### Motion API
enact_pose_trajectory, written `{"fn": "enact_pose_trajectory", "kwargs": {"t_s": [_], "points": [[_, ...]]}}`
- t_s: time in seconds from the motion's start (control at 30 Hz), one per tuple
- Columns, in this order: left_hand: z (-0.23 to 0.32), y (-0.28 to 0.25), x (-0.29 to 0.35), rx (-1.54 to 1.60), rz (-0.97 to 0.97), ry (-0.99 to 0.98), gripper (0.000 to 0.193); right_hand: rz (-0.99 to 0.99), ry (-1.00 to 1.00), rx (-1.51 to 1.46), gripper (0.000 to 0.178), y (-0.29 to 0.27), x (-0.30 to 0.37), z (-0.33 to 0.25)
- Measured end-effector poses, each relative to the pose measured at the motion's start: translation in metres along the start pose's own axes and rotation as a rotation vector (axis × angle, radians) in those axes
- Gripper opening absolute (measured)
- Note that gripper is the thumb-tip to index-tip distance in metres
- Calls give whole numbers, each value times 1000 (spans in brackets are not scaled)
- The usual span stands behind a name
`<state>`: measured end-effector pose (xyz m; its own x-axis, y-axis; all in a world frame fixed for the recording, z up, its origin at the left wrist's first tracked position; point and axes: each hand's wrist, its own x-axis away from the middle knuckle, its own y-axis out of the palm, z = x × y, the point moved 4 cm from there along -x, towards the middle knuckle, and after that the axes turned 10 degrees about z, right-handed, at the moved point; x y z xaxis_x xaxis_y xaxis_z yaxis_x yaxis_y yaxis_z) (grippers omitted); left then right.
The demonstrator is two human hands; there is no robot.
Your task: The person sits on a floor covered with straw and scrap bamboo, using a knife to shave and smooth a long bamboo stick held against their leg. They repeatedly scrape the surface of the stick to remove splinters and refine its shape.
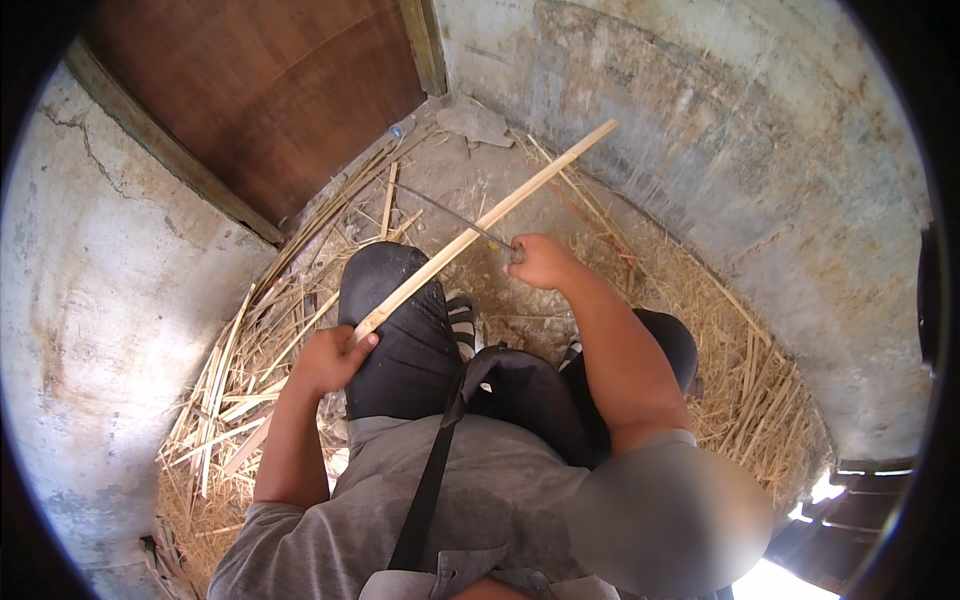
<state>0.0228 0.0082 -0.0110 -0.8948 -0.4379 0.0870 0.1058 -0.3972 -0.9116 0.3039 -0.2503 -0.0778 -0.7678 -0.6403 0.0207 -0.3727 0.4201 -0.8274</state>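
My left hand [333, 358] is closed round the near end of a long pale split-bamboo strip [430, 268]. The strip slants up and away to the right, passing over my left knee. In my right hand [545, 262] is the handle of a long, thin, dark-bladed knife [440, 207]. Its blade points to the far left and crosses the strip around the middle. Whether the edge bites into the bamboo cannot be made out. Most of the handle is hidden by my fingers.
Split strips [235, 375] and shavings litter the floor at left, with more shavings [750, 385] at right. Stained walls [700, 130] and a brown door [270, 90] close in the space. A flat stone [474, 122] lies by the door. A black bag [530, 390] hangs at my lap.
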Motion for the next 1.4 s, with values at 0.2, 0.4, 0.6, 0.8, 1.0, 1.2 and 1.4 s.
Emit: {"fn": "enact_pose_trajectory", "kwargs": {"t_s": [0.2,0.4,0.6,0.8,1.0,1.2,1.4], "points": [[2,-1,0,9,10,-3,59,4,4,-13,56,-3,1,-2],[-1,1,1,4,13,-5,59,-2,-20,-20,57,-9,0,-1],[-7,3,1,-1,10,12,59,-150,-163,75,53,-6,12,-34],[-1,0,-1,34,-11,4,59,-39,57,-45,60,-15,-2,16],[-5,1,-2,30,-19,27,60,14,89,31,62,-22,1,16],[-8,0,-3,49,-19,25,59,-139,-190,54,48,9,11,-39],[-8,0,0,50,-23,7,60,-95,-117,1,51,-5,6,-26]]}}
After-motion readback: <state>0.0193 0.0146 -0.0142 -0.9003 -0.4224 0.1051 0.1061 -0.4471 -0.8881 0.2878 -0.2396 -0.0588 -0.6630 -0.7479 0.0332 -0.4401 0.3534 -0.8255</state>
